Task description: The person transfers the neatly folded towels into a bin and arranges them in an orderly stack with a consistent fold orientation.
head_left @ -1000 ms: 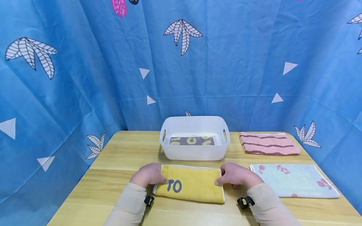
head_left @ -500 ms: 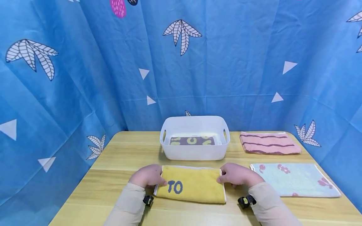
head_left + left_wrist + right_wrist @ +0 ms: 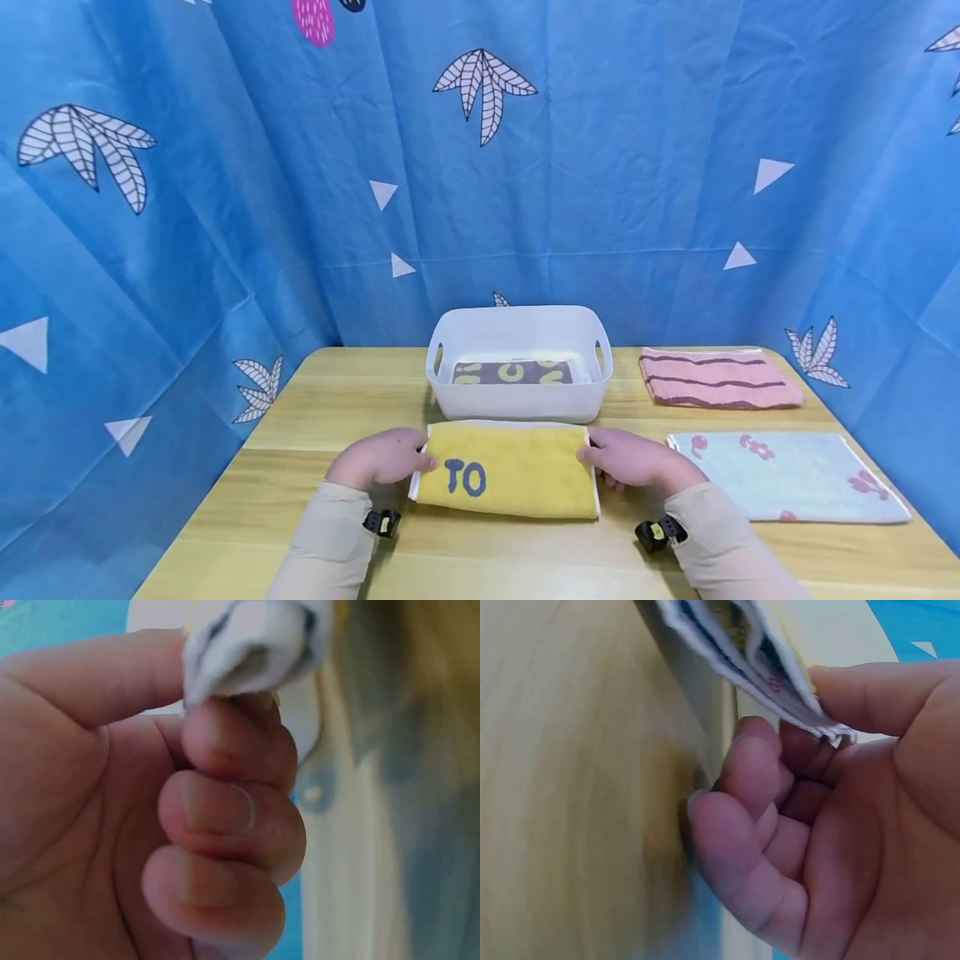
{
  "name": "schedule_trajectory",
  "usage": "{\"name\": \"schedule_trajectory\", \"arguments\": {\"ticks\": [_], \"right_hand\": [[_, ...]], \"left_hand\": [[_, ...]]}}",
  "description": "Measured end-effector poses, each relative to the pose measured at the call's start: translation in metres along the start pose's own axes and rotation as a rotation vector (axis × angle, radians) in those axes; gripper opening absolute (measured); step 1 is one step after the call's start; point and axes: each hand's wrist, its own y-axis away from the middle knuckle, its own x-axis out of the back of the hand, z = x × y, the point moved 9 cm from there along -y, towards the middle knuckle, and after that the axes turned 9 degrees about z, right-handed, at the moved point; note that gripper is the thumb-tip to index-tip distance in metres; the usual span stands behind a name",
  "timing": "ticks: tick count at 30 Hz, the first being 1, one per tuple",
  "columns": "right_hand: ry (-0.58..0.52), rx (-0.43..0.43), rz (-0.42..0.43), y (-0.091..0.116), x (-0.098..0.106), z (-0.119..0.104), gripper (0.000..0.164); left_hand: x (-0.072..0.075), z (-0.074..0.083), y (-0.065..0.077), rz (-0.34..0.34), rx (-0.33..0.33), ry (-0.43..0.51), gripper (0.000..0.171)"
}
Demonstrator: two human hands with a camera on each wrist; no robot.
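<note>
A folded yellow towel [image 3: 525,471] with grey letters "TO" and white edging hangs between both hands, just in front of the white basket. My left hand [image 3: 381,457] pinches its left edge, thumb on top and fingers beneath. In the left wrist view the towel's rolled white end [image 3: 259,645] sits between thumb and curled fingers [image 3: 214,806]. On the other side my right hand [image 3: 630,457] pinches the right edge. The right wrist view shows the towel's layered white edge [image 3: 757,667] under the thumb, raised off the wooden table, with the lower fingers [image 3: 727,832] loosely curled.
The white plastic basket [image 3: 517,406] with side handle holes holds a grey towel [image 3: 513,372] with yellow-green marks. A folded pink striped towel [image 3: 720,379] and a pale green flowered towel [image 3: 795,477] lie on the right of the wooden table [image 3: 247,517]. Blue curtains [image 3: 622,167] surround it.
Both hands have lifted the yellow towel a little and shifted it away from me toward the basket. The other towels and the basket stay in place.
</note>
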Motion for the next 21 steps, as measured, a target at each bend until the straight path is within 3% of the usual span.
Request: {"name": "schedule_trajectory", "arguments": {"ticks": [6, 10, 16, 21], "right_hand": [[-0.037, 0.049, 0.061, 0.001, 0.014, -0.011, 0.020], [-0.050, 0.111, 0.114, 0.001, 0.026, -0.018, 0.024], [-0.009, 0.168, 0.198, 0.003, 0.041, -0.029, 0.025], [0.009, 0.215, 0.325, 0.006, 0.055, -0.041, 0.026]], "left_hand": [[0.012, 0.004, 0.004, 0.004, 0.027, 0.143, 0.017], [0.021, 0.010, 0.006, 0.011, -0.005, 0.198, 0.021], [0.033, 0.015, 0.010, 0.044, -0.069, 0.204, 0.025], [0.042, 0.020, 0.012, 0.095, -0.101, 0.207, 0.028]]}}
